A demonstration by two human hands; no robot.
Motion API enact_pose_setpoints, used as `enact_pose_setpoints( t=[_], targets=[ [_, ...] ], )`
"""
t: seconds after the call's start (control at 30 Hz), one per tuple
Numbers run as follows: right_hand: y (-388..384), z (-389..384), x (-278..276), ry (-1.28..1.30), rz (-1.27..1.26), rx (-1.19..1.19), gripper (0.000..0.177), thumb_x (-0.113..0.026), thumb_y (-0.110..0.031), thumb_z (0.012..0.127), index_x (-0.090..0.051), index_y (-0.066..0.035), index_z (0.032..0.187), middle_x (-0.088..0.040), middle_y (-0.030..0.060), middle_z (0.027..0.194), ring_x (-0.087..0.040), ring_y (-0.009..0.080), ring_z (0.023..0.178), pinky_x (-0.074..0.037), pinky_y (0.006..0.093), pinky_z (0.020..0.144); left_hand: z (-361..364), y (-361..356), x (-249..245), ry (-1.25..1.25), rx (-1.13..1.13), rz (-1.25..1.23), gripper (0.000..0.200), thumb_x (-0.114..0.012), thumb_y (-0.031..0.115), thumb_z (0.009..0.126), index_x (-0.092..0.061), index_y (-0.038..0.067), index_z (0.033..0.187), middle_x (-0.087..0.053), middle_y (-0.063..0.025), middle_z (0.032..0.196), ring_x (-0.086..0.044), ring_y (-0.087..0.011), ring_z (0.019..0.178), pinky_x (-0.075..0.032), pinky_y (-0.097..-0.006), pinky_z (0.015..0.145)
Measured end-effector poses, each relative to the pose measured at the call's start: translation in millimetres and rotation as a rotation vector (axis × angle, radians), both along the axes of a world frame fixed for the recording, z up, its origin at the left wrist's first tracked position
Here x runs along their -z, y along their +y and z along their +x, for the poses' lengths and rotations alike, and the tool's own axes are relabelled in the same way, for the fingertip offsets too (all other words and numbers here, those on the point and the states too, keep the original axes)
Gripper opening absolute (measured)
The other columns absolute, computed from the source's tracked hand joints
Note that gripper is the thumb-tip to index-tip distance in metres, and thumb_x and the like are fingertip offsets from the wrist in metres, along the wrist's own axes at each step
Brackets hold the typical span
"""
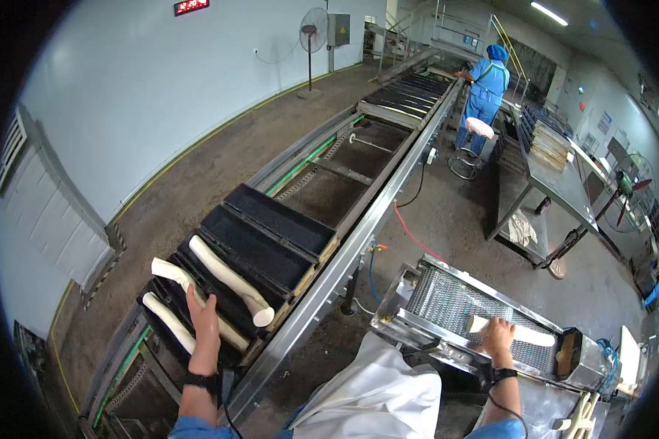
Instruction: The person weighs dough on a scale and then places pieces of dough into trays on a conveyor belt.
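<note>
My left hand (205,325) rests flat on a long white dough roll (176,278) lying in a black tray (220,293) on the conveyor line. Two more dough rolls lie alongside, one (231,280) to the right and one (167,320) to the left. My right hand (496,338) presses on another dough roll (516,333) that lies across the mesh belt of a small steel machine (447,300).
More black trays (278,219) run up the long conveyor (388,139). A person in blue (487,91) works at the far end beside a stool (465,157). Steel tables (556,175) stand right. A fan (311,44) stands by the wall. White apron cloth (373,395) hangs below me.
</note>
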State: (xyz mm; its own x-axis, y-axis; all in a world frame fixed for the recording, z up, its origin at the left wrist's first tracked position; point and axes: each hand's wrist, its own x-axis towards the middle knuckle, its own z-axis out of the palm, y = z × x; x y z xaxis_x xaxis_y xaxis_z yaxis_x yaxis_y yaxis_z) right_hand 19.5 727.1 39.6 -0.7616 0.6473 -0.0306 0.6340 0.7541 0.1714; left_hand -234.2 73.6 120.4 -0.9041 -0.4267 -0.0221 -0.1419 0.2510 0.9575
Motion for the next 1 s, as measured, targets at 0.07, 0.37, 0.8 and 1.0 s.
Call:
enact_pose_setpoints(
  t=[0.07,0.37,0.8,1.0],
  targets=[
    [-43.9,-9.8,-40.6,-0.07,0.001,-0.035,0.03,-0.06,-0.02,0.083,-0.06,-0.011,0.112,-0.062,0.0122,0.116,-0.053,0.0327,0.119,-0.03,0.0562,0.109,-29.2,-37.5,55.6,-0.123,-0.188,-0.092,0.06,-0.061,0.014,0.092,-0.036,0.0,0.144,-0.03,-0.0204,0.151,-0.037,-0.0301,0.135,-0.03,-0.0362,0.111],
    [-79.1,-52.7,-56.2,-0.097,-0.065,-0.087,0.057,-0.084,-0.035,0.058,-0.064,-0.011,0.105,-0.064,0.0126,0.113,-0.054,0.0343,0.117,-0.042,0.0509,0.098,40.6,-51.1,-8.2,-0.078,-0.14,-0.451,0.04,-0.073,0.015,0.081,-0.059,0.0,0.116,-0.058,-0.0139,0.112,-0.055,-0.027,0.106,-0.042,-0.0355,0.095],
    [-118.0,-59.2,-46.9,0.245,-0.114,-0.169,0.044,-0.081,-0.021,0.06,-0.064,-0.003,0.097,-0.061,0.0176,0.1,-0.057,0.0397,0.099,-0.05,0.0485,0.085,71.2,-9.3,27.1,-0.223,-0.097,0.429,0.083,-0.058,-0.005,0.083,-0.015,0.001,0.154,-0.037,-0.0197,0.147,-0.047,-0.025,0.125,-0.04,-0.0325,0.103],
    [-113.2,-67.8,-43.4,0.73,-0.502,-0.154,0.033,-0.077,-0.012,0.068,-0.061,-0.002,0.096,-0.063,0.015,0.088,-0.062,0.0346,0.083,-0.05,0.0431,0.077,66.0,-43.5,54.3,-0.167,0.078,-0.448,0.078,-0.051,-0.007,0.076,-0.029,0.0,0.151,-0.029,-0.0326,0.151,-0.036,-0.039,0.139,-0.031,-0.0321,0.112]
  ],
)
